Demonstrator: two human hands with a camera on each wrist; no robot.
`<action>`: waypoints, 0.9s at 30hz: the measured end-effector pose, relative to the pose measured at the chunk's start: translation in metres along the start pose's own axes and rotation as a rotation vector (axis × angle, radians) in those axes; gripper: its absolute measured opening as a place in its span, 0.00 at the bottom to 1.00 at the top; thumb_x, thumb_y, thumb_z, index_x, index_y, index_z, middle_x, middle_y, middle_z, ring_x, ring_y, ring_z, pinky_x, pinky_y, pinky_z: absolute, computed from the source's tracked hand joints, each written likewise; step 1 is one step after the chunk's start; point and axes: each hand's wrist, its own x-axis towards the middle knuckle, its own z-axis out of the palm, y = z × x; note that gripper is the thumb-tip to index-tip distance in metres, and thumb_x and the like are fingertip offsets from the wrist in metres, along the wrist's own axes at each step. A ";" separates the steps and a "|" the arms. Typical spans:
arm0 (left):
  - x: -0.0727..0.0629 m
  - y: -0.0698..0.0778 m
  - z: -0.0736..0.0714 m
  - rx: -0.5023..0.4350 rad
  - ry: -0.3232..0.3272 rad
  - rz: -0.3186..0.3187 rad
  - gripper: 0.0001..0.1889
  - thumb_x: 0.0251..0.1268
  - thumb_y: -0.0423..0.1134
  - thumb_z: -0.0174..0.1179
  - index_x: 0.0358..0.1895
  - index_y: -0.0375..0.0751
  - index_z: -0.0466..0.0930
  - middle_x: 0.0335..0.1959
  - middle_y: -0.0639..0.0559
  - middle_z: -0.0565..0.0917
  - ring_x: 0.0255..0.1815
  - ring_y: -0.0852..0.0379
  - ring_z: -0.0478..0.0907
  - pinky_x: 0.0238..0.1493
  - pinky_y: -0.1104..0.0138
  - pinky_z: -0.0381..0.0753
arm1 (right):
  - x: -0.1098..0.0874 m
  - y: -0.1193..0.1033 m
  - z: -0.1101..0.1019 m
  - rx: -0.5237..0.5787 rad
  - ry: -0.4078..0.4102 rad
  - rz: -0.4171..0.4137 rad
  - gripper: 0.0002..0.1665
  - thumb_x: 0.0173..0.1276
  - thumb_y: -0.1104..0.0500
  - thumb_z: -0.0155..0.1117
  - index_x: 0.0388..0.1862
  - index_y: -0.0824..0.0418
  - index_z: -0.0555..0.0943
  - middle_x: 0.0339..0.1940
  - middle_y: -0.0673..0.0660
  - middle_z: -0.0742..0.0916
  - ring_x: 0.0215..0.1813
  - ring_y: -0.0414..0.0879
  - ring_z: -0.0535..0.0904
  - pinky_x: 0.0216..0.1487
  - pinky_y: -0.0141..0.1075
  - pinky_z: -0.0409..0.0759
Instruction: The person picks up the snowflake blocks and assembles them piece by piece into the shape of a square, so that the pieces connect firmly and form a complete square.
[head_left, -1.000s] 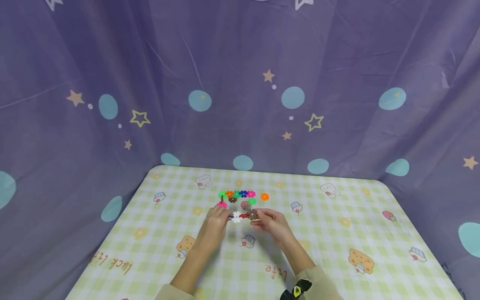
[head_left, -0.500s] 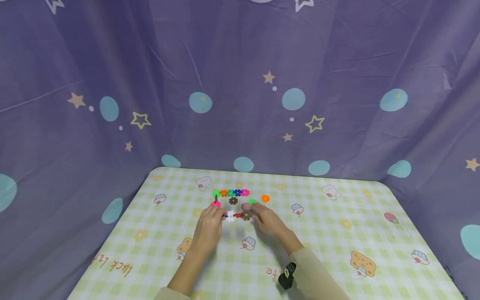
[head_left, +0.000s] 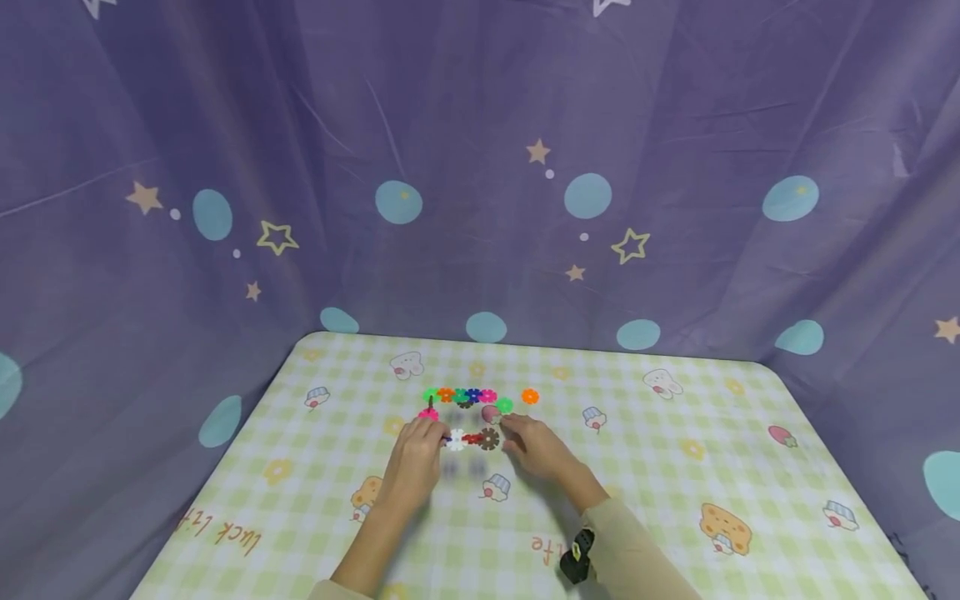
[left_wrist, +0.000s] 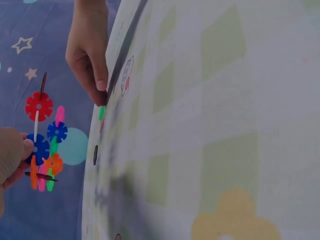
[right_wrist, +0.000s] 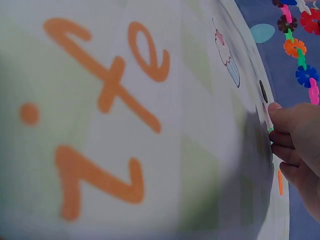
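My left hand holds up a joined chain of plastic snowflake discs, pinching a blue disc between thumb and fingers in the left wrist view. A white disc, a red disc and a brown disc make up the nearer run. Behind it, a farther run has a green disc, an orange disc and a pink disc. My right hand is low over the table, fingertips right at a loose green disc.
A loose orange disc lies to the right of the green one. A loose dark brown disc lies on the table, partly hidden by the chain in the head view. The checked tablecloth ends at a purple curtain.
My right hand has let go of the brown end disc and moved to the loose green disc. My left hand has shifted slightly left with the chain.
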 end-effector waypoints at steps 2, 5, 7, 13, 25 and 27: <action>0.000 0.000 0.001 -0.008 0.008 0.013 0.07 0.48 0.25 0.67 0.28 0.38 0.80 0.27 0.49 0.82 0.33 0.52 0.78 0.37 0.63 0.80 | 0.001 0.000 0.000 0.007 0.012 -0.004 0.24 0.69 0.57 0.60 0.62 0.65 0.75 0.62 0.63 0.80 0.65 0.57 0.76 0.69 0.49 0.72; 0.000 -0.001 0.001 -0.011 0.010 0.021 0.07 0.47 0.25 0.67 0.28 0.38 0.80 0.27 0.49 0.82 0.32 0.52 0.78 0.37 0.62 0.79 | 0.001 0.000 0.000 0.022 0.017 -0.005 0.24 0.69 0.56 0.61 0.61 0.65 0.75 0.61 0.63 0.81 0.64 0.57 0.77 0.68 0.49 0.73; 0.001 -0.001 0.001 -0.011 0.005 0.019 0.07 0.47 0.25 0.66 0.28 0.38 0.80 0.27 0.48 0.82 0.33 0.52 0.78 0.37 0.62 0.80 | 0.002 0.000 -0.001 0.029 0.023 -0.007 0.25 0.69 0.56 0.61 0.61 0.65 0.75 0.61 0.63 0.81 0.64 0.57 0.77 0.68 0.49 0.73; 0.002 0.000 0.001 -0.016 0.001 0.019 0.07 0.47 0.24 0.66 0.28 0.38 0.80 0.27 0.48 0.82 0.33 0.52 0.78 0.37 0.63 0.80 | 0.003 0.001 -0.001 0.037 0.093 -0.021 0.21 0.68 0.59 0.61 0.58 0.66 0.78 0.59 0.63 0.83 0.62 0.57 0.78 0.67 0.49 0.75; 0.001 -0.004 0.004 -0.017 0.000 0.036 0.10 0.44 0.21 0.66 0.28 0.39 0.81 0.28 0.49 0.83 0.33 0.53 0.78 0.37 0.64 0.80 | 0.000 -0.005 0.002 0.279 0.211 0.047 0.17 0.67 0.60 0.62 0.52 0.65 0.81 0.51 0.61 0.87 0.55 0.55 0.83 0.61 0.50 0.78; 0.001 -0.005 0.006 -0.018 0.000 0.041 0.10 0.44 0.21 0.65 0.28 0.39 0.81 0.27 0.49 0.83 0.32 0.54 0.77 0.36 0.64 0.79 | -0.001 -0.007 0.003 0.374 0.219 0.079 0.16 0.68 0.59 0.62 0.51 0.64 0.83 0.50 0.60 0.88 0.54 0.55 0.84 0.60 0.47 0.80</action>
